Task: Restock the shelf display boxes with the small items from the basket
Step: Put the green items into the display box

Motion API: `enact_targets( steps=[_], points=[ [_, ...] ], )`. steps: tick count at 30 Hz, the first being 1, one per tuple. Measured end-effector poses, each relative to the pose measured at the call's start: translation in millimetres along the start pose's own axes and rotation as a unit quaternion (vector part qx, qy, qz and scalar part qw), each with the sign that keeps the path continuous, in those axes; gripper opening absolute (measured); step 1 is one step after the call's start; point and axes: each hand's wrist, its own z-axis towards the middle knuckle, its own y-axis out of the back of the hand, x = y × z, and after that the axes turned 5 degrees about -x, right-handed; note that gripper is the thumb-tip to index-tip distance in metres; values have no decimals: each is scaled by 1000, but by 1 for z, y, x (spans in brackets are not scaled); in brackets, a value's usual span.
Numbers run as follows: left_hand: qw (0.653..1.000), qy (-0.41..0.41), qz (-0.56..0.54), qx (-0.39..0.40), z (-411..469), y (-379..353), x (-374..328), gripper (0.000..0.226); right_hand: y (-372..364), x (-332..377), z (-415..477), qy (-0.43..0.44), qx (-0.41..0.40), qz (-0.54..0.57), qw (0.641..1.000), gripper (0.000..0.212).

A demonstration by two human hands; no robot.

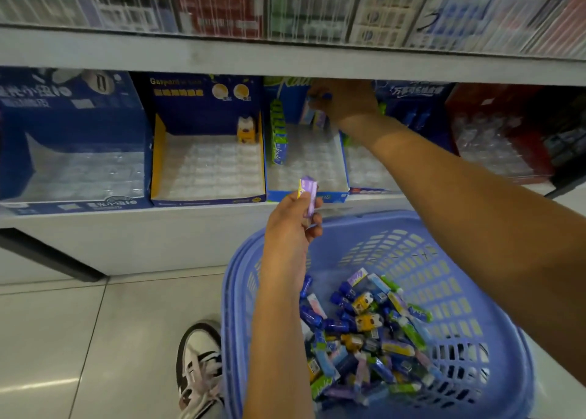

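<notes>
My left hand (293, 228) pinches a slim purple packet (309, 196) with a yellow end, which stands up above its fingertips. My right hand (344, 101) is in the blue display box (333, 196) beyond, fingers curled; whether they grip anything I cannot tell.

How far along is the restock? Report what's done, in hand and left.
Done: one row of green packs stands in the blue display box; one yellow item sits in the yellow-edged box. In hand: the left hand pinches a purple pack; the right hand reaches to the blue box's back, grip blurred. Left: most tray slots are empty and the basket holds many mixed packs.
</notes>
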Motion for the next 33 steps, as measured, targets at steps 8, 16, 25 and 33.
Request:
enact_targets(
  steps=[8,16,25,33],
  points=[
    [1000,-26,-2,-1,0,1,1,17,0,7,2,5,-17,-25,1000,29],
    [998,-66,8,8,-6,1,0,11,11,16,-18,3,-23,40,999,28],
    [979,-193,72,-13,-6,-12,-7,18,58,20,-115,-4,112,274,955,8],
    [806,-302,509,20,10,-12,-4,58,57,-10,-79,-6,-65,136,989,14]
  ],
)
